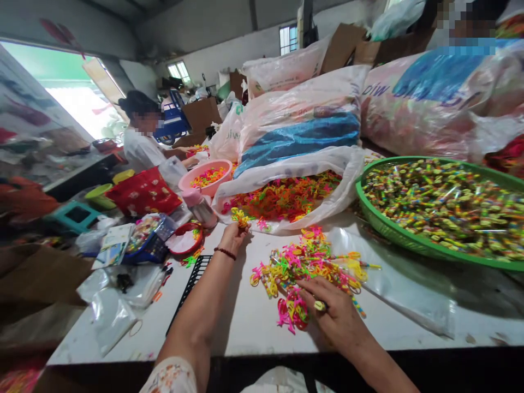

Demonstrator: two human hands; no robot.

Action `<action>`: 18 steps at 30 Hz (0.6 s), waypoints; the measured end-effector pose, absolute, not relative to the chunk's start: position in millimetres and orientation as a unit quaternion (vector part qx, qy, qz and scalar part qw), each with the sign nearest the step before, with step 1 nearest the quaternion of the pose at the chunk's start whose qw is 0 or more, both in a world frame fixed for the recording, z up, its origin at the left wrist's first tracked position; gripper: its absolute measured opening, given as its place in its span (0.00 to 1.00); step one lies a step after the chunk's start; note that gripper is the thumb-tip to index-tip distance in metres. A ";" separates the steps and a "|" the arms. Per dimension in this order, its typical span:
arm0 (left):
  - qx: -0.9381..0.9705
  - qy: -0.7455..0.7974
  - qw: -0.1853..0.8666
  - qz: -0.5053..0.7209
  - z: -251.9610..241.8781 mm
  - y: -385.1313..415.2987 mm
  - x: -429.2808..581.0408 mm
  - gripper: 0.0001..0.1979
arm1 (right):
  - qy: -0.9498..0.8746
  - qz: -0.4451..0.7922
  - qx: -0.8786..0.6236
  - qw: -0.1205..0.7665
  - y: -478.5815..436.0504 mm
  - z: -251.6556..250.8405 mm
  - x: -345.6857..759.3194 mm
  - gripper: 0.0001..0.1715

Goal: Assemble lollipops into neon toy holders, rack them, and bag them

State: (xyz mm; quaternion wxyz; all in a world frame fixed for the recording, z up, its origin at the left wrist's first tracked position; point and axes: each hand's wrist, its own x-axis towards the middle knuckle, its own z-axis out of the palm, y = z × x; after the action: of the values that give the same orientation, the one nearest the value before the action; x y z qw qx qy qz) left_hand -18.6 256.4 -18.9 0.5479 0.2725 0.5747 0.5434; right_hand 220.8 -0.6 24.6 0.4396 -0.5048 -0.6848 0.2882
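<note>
My left hand (235,237), with a beaded bracelet at the wrist, reaches forward to the mouth of the open sack. Its fingers are closed on a small cluster of yellow plastic pieces (240,217). Nearer to me, my right hand (333,314) is closed round a thin stick (320,306), whose yellowish end pokes out between the fingers. Pink, yellow and green plastic pieces (293,311) lie at its fingertips; whether they are gripped I cannot tell. Just beyond spreads a pile of similar pieces and striped sticks (303,256). Inside the sack (352,164) are orange, pink and green pieces (278,196).
A green basket (364,210) full of striped sticks stands at right, beside a clear plastic bag (417,300). Leftward are a black slotted strip (196,275), a red bowl (198,240), a pink-capped bottle (202,210) and a pink basin (223,188). A person (141,142) sits beyond.
</note>
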 end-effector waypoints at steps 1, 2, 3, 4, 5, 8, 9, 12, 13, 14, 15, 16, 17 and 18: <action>0.285 0.584 0.534 0.541 -18.6 249.0 -26.2 0.07 | -0.688 0.293 -0.499 0.438 -1.3 25.2 216.4 0.15; 0.305 0.598 0.512 0.536 -17.7 241.9 -33.1 0.04 | -0.691 0.295 -0.494 0.437 -2.2 25.6 212.5 0.15; 0.329 0.611 0.485 0.532 -16.3 235.4 -39.3 0.03 | -0.696 0.295 -0.490 0.434 -3.4 25.7 209.2 0.15; 0.350 0.619 0.458 0.534 -14.3 229.5 -44.9 0.04 | -0.702 0.293 -0.488 0.429 -4.7 25.8 206.4 0.15; 0.371 0.626 0.427 0.537 -11.8 224.2 -50.0 0.06 | -0.705 0.289 -0.489 0.423 -6.2 25.9 204.2 0.15; 0.420 0.633 0.341 0.554 -1.4 212.3 -62.0 0.09 | -0.716 0.286 -0.493 0.404 -11.4 27.2 200.3 0.15; 0.430 0.631 0.322 0.559 2.8 209.8 -65.0 0.09 | -0.717 0.288 -0.495 0.399 -13.3 27.8 199.9 0.16; 0.430 0.628 0.298 0.577 17.0 206.4 -70.4 0.11 | -0.716 0.296 -0.497 0.392 -19.2 27.7 199.8 0.16; 0.421 0.626 0.298 0.586 22.3 206.3 -71.0 0.12 | -0.713 0.300 -0.499 0.391 -21.0 26.9 199.7 0.16; 0.409 0.621 0.302 0.596 27.7 206.2 -71.0 0.12 | -0.709 0.308 -0.501 0.389 -22.5 25.8 199.3 0.16; 0.398 0.614 0.313 0.606 33.2 205.7 -70.4 0.11 | -0.701 0.322 -0.504 0.389 -23.8 24.4 198.5 0.16; 0.386 0.603 0.332 0.614 38.3 204.2 -69.2 0.11 | -0.686 0.343 -0.509 0.391 -24.8 22.9 197.2 0.15; 0.376 0.591 0.361 0.616 42.9 201.3 -67.5 0.11 | -0.663 0.374 -0.514 0.396 -25.4 21.5 195.4 0.16; 0.368 0.577 0.397 0.612 46.7 196.6 -65.5 0.11 | -0.632 0.414 -0.519 0.400 -25.6 20.2 193.4 0.16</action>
State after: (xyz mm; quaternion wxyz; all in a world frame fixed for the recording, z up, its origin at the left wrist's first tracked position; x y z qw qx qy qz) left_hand -65.5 196.6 46.7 0.3968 0.3678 0.5774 0.6115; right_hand 193.4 -25.6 20.2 0.3999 -0.5188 -0.6321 0.4140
